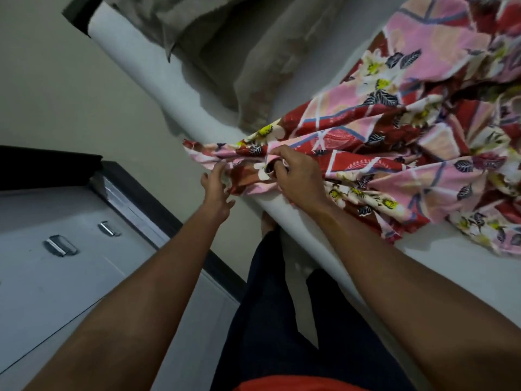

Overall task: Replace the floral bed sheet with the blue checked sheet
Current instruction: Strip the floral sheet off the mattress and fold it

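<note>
From the head view, the floral sheet [408, 142] is mostly off, lying bunched across the bare white mattress [174, 77], with one end hanging over the near left edge. The right hand [296, 179] grips a gathered fold there. The left hand [217, 190] reaches in with fingers spread wide and holds nothing; whether its tips touch the cloth is hard to say. The sheet has yet to leave the bed, and spreading the blue checked one remains. That sheet is nowhere in view. Grey bedding [225, 52] at the far end is blurred.
</note>
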A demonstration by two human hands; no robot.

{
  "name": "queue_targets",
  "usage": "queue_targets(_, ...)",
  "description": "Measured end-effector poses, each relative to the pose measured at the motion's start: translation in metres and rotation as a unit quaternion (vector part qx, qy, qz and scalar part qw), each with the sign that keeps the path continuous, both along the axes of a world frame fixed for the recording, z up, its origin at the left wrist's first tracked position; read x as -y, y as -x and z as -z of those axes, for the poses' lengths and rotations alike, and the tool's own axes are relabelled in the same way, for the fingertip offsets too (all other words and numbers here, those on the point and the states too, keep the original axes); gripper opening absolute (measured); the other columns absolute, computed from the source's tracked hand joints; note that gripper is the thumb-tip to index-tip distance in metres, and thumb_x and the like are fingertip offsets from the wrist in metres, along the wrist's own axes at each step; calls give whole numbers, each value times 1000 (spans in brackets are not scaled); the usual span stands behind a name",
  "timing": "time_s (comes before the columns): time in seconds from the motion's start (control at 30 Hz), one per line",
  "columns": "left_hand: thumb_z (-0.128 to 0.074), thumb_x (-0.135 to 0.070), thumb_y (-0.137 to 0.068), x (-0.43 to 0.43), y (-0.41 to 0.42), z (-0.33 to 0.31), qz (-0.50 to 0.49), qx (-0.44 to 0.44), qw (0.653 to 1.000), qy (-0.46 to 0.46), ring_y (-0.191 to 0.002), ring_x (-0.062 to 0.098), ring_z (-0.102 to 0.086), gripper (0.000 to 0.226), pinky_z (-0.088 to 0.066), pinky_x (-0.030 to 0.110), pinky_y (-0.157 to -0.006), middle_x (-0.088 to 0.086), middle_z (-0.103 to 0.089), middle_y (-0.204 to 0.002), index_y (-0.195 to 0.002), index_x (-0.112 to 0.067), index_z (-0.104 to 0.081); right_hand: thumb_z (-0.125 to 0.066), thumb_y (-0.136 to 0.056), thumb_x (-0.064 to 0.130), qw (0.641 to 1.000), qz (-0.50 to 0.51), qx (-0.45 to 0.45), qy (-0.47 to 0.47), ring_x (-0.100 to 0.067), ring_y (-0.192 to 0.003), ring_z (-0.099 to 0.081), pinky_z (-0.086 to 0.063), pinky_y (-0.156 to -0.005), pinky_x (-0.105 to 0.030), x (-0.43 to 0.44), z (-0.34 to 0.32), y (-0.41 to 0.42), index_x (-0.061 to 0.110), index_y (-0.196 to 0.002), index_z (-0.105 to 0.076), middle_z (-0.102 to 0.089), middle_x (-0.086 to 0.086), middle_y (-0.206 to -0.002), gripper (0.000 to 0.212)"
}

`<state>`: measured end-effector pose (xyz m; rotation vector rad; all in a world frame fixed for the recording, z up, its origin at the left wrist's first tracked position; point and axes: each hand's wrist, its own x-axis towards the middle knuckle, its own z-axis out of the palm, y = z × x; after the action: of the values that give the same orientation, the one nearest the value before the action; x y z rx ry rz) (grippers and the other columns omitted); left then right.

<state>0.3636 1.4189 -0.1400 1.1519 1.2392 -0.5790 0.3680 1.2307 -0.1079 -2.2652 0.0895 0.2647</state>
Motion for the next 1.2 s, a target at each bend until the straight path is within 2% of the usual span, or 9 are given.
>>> queue_targets(0.1, -64, -61, -79, -2, -9, 9, 39, 44, 998, 5, -111, 17, -57, 60, -43, 41, -92, -2, -61, -128, -131, -34, -52, -54, -94, 15, 1000, 24, -18, 2, -22, -80, -66, -54, -71, -41, -8, 14, -3, 16, -104, -69, -73, -4, -90, 19)
queue_targets(0.2, -63, -37, -92, -11, -15, 19, -1, 96, 983, -154, -89, 13, -58, 25, -45, 24, -68, -2, -65, -99, -108, -17, -63, -53, -91, 17, 998, 48, -32, 7, -25, -81, -68, -54, -72, -41, -12, 21, -6, 21, -106, -68, -74, -4, -89, 22)
queue_targets(0.27, -64, -30, -92, -23, -18, 20, -22, 111, 975, -190, -77, 15, -58, 15, -43, 22, -59, 0, -63, -86, -87, -17, -59, -51, -92, 16, 998, 49, -30, 11, -26, -82, -67, -53, -73, -38, -13, 20, -10, 24, -117, -63, -73, -6, -91, 30)
queue_targets(0.4, -58, -14, -92, -37, -27, 13, -6, 116, 982, -148, -76, 16, -65, 8, -46, 24, -57, 3, -67, -92, -89, -21, -56, -46, -95, 12, 999, 38, -29, 15, -22, -82, -64, -51, -73, -35, -15, 15, -22, 26, -123, -56, -69, -4, -92, 33)
queue_targets(0.63, -53, 2, -81, -50, -44, -2, -135, 50, 989, 11, -82, 15, -60, 26, -47, 28, -78, 1, -66, -84, -86, -20, -66, -46, -80, -2, 996, -71, -46, 40, -11, -81, -54, -41, -68, -28, -23, 7, -36, 17, -88, -78, -65, -1, -90, 38)
queue_targets(0.83, -38, -3, -91, -61, -11, 11, -177, -5, 984, -38, -85, 14, -59, 37, -44, 33, -81, -1, -63, -89, -108, -21, -65, -42, -86, 11, 988, -102, -94, 74, -22, -88, -58, -48, -74, -33, -32, 13, -36, 22, -112, -77, -65, -4, -95, 45)
queue_targets(1.03, -44, -31, -90, -65, -19, 12, -107, 60, 989, -83, -81, 15, -59, 16, -40, 38, -81, -3, -64, -76, -92, -21, -57, -43, -92, 6, 979, -148, -103, 100, -19, -90, -55, -41, -73, -30, -32, 27, -29, 31, -136, -62, -62, -3, -99, 54)
queue_targets(1.13, -54, -62, -82, -68, -23, 17, 16, 60, 978, -200, -83, 18, -62, 40, -48, 37, -77, -3, -66, -83, -88, -23, -54, -44, -92, 6, 978, -144, -99, 112, -23, -96, -59, -44, -78, -30, -33, 29, -28, 28, -135, -63, -68, -9, -111, 52)
queue_targets(1.2, -61, -64, -72, -71, -19, 18, 121, 26, 959, -253, -82, 20, -66, 41, -53, 34, -74, 0, -69, -92, -85, -26, -56, -45, -92, 6, 979, -143, -97, 106, -23, -96, -59, -46, -79, -31, -33, 29, -28, 28, -134, -64, -69, -9, -112, 51)
